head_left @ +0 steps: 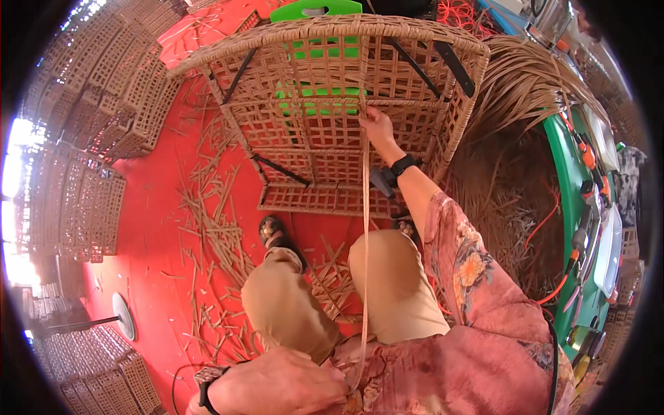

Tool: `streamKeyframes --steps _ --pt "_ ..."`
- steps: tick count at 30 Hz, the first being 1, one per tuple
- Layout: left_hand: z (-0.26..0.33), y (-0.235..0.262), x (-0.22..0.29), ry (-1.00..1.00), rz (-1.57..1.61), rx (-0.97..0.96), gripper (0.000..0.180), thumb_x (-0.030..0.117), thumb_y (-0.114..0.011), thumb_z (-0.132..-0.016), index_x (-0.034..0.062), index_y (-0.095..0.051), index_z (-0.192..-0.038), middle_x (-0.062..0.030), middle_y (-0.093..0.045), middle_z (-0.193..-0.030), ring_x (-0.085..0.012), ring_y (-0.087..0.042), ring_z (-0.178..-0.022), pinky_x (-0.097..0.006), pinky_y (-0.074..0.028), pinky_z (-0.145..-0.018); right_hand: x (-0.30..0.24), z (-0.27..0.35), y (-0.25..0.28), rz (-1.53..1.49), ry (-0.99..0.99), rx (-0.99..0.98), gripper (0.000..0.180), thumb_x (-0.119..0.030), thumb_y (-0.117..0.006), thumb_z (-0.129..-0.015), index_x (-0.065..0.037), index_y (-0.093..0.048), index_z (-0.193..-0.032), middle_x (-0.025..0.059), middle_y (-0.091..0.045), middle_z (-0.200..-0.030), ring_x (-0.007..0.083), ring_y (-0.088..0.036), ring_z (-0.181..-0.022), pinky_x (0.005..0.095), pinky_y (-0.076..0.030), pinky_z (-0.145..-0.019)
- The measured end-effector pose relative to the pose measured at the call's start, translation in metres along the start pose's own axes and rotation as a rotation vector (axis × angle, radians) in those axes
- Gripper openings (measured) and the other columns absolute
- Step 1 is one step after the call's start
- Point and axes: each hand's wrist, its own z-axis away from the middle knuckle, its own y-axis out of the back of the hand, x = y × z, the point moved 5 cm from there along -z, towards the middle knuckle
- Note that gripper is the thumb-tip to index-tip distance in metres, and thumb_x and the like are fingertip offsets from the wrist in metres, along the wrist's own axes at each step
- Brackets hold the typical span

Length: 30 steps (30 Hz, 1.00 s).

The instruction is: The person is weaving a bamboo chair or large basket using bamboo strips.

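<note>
Leaning over the basket point(415, 30), the person has the right hand point(376, 127) up at the middle of its weave, fingertips pinched on a pale strip point(366, 242). The basket stands tilted on the red floor point(149, 200), its open side toward the person, with black straps point(454, 68) across its corners. From that pinch the strip drops past the basket's lower edge, between the knees, to the lap. The left hand point(294, 379) lies there, low and nearest the person on the basket's near side; its fingers are out of my sight, so I can't tell whether it grips anything. Both wrists wear black bands, and the sleeve is flowered pink. Sandalled feet rest just below the basket's bottom edge. Green plastic point(317, 9) rises above its top rim and shows through the gaps. Cut scraps point(214, 228) litter the ground left of the basket, and beyond them, further left, are stacked baskets point(104, 83) and a round grey disc point(124, 316) on a rod. Right of the basket droops a bundle of dry strands point(526, 76), then a green table point(561, 173) carrying tools point(583, 235).
</note>
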Motion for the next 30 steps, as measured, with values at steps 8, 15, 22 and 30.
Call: streamKeyframes --steps 8,15,22,30 --pt "-0.064 0.097 -0.093 -0.207 -0.282 -0.014 0.022 0.03 -0.065 -0.082 0.0148 -0.064 -0.097 0.002 -0.054 -0.076 -0.0138 -0.052 -0.066 -0.028 -0.038 -0.053 0.052 -0.032 0.03 0.385 0.105 0.048 0.039 -0.014 -0.047 -0.097 -0.001 -0.045 -0.133 0.019 -0.061 -0.11 0.023 -0.063 -0.082 0.0386 -0.052 -0.072" --pt "-0.16 0.203 -0.333 0.443 -0.198 0.202 0.031 0.031 -0.059 -0.087 0.0021 -0.066 -0.092 -0.0088 -0.066 -0.079 -0.018 -0.062 -0.074 -0.033 -0.048 -0.069 0.058 -0.048 0.021 0.022 -0.078 0.022 0.036 -0.01 -0.044 -0.097 0.006 -0.046 -0.129 0.0196 -0.06 -0.111 0.02 -0.061 -0.071 0.0363 -0.052 -0.066" --pt "-0.284 0.098 -0.495 0.663 0.481 0.49 0.022 0.023 -0.058 -0.088 0.0028 -0.064 -0.095 -0.0044 -0.064 -0.082 -0.0128 -0.06 -0.071 -0.026 -0.047 -0.062 0.124 -0.032 0.035 0.035 -0.199 -0.103 0.038 -0.01 -0.049 -0.094 0.005 -0.047 -0.129 0.0173 -0.061 -0.112 0.0165 -0.06 -0.068 0.0324 -0.049 -0.068" --pt "-0.269 0.088 -0.511 0.646 0.629 1.123 0.021 0.014 -0.058 -0.09 -0.002 -0.063 -0.102 -0.0052 -0.063 -0.092 -0.0102 -0.056 -0.087 -0.023 -0.043 -0.076 0.074 -0.046 0.013 0.314 0.195 -0.019 0.024 -0.013 -0.051 -0.092 0.006 -0.06 -0.103 0.0111 -0.067 -0.084 0.0294 -0.062 -0.075 0.0367 -0.048 -0.064"
